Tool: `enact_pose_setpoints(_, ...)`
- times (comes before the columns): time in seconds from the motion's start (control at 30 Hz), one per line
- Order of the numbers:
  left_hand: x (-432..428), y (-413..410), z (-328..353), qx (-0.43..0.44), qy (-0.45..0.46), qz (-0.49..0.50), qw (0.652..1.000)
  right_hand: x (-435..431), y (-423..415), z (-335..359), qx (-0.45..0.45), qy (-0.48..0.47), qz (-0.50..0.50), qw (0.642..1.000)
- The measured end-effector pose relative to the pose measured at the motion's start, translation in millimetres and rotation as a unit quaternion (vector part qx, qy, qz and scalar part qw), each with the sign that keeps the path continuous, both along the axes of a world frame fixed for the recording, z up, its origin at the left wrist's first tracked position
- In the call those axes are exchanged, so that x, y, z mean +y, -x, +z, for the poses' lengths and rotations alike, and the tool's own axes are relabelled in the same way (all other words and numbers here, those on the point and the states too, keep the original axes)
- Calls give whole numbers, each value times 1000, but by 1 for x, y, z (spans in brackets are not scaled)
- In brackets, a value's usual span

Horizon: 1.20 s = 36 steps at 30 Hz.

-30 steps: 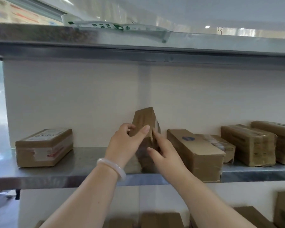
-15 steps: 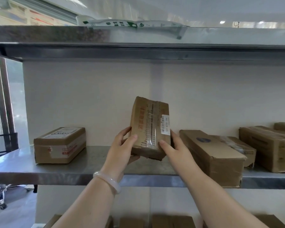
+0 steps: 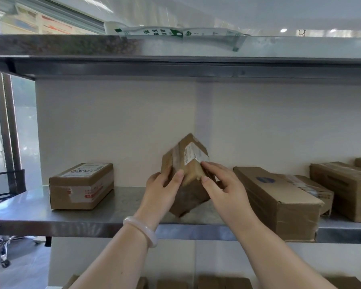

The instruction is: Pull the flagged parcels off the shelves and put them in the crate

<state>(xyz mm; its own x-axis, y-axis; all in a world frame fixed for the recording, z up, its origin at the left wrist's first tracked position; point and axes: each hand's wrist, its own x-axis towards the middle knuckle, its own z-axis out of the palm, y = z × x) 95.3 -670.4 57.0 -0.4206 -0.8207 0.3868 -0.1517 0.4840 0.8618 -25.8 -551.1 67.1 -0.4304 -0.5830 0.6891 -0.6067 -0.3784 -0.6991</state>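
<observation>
Two hands hold one small brown parcel (image 3: 191, 174) tilted on a corner over the middle steel shelf (image 3: 40, 215), between other boxes (image 3: 81, 184); whether that corner touches the metal I cannot tell. Her left hand (image 3: 162, 190) curls round the left side, thumb across the front; the right hand (image 3: 227, 188) clasps the right face, one fingertip (image 3: 203, 163) at the white label (image 3: 193, 154). Judging by the easy hold, it is light and stiff, though the glossy tape (image 3: 178, 157) may be slick, so opposite sides on bare cardboard seem the best grip. No crate is in view
</observation>
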Motion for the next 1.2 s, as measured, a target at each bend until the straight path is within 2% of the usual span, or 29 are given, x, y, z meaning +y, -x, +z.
enact_pose_setpoints(0.17, 0, -1, 1, -45, -22, -32, 998, -6, 4, 3, 23, -38, -4, 999)
enact_pose_setpoints(0.3, 2, -7, 4, -14, -21, -54, 998, -13, 2, 7, 49, -63, -11, 997)
enact_pose_setpoints(0.37, 0, -9, 3, 29, -7, -51, 998, -17, 1, 8, 50, -69, -7, 996)
enact_pose_setpoints(0.43, 3, -13, 5, 73, 15, -59, 995, -21, -3, 8, 42, -74, 2, 996)
enact_pose_setpoints(0.53, 4, -17, 8, 81, 68, -75, 992, -28, -10, 8, 23, -62, 22, 998)
enact_pose_setpoints(0.7, 1, -25, 9, 67, 85, -26, 994, -37, -16, 4, 43, -91, 49, 994)
enact_pose_setpoints(0.9, 5, -30, 9, 10, 111, 34, 993, -17, -11, 13, 118, -81, -7, 990)
enact_pose_setpoints(1.0, 14, -23, 16, -27, 156, 44, 986, 10, -8, 28, 161, -65, -36, 984)
enact_pose_setpoints(1.1, 32, -10, 26, -34, 257, 90, 962, 38, 4, 46, 204, -45, -89, 974)
enact_pose_setpoints(1.2, 57, 14, 33, -18, 355, 36, 934, 65, 31, 61, 183, -64, -160, 968)
